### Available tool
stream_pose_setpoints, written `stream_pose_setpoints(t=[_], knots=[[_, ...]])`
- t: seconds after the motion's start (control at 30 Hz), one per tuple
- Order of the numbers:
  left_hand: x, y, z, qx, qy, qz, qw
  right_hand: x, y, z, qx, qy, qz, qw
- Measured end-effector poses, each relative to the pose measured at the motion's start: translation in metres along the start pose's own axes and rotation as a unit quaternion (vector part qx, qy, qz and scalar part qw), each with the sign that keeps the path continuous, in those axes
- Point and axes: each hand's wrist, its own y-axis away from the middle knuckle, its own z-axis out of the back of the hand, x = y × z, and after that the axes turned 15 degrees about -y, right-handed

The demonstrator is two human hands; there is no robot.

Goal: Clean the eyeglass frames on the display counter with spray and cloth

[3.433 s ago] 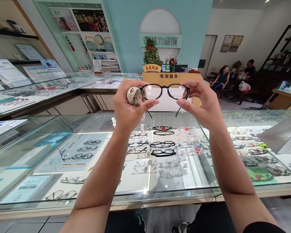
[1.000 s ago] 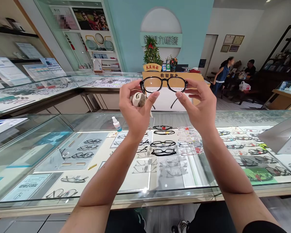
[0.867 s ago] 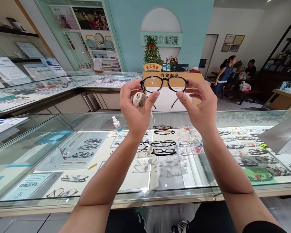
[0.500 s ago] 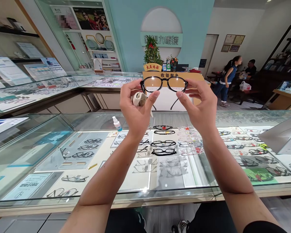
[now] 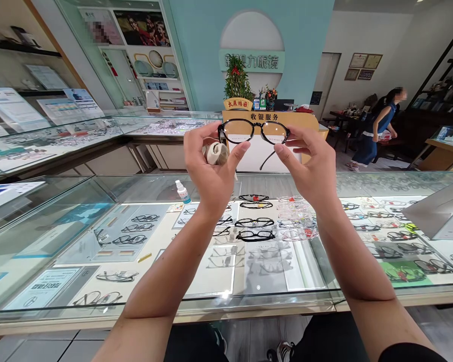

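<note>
I hold up a pair of black-framed glasses in front of me with both hands, lenses facing away, temples hanging down. My left hand pinches the left end of the frame between thumb and forefinger, with a crumpled beige cloth tucked in the same hand. My right hand pinches the right end of the frame. Both hands are raised above a glass display counter.
A small white spray bottle stands on the counter near my left wrist. Several frames lie in rows inside the case. A cashier desk with a plant stands beyond. A person walks at the right rear.
My hands have drawn a little closer together and lifted slightly with the glasses. The person at the rear right stood up and walked to the right.
</note>
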Motion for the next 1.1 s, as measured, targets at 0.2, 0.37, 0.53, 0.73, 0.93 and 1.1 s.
stream_pose_setpoints(t=[0.2, 0.37, 0.53, 0.73, 0.93, 1.1], knots=[[-0.002, -0.001, 0.0, -0.004, 0.007, -0.005, 1.0, 0.002, 0.0, 0.0, -0.004, -0.002, -0.001, 1.0], [-0.002, -0.002, -0.001, -0.006, 0.005, -0.002, 1.0, 0.003, 0.0, -0.001, -0.023, -0.007, -0.002, 1.0], [0.001, -0.002, -0.001, 0.021, 0.037, 0.021, 0.999, 0.003, 0.0, -0.001, -0.021, -0.003, 0.0, 1.0], [0.001, -0.003, -0.002, 0.002, 0.045, 0.003, 0.999, 0.0, 0.0, -0.001, -0.027, -0.005, 0.014, 1.0], [0.006, -0.007, -0.004, -0.053, 0.011, -0.073, 0.996, -0.004, 0.0, -0.001, -0.007, -0.015, 0.005, 1.0], [0.009, -0.009, -0.004, -0.047, 0.006, -0.089, 0.995, -0.005, -0.001, 0.0, -0.005, -0.019, 0.005, 1.0]])
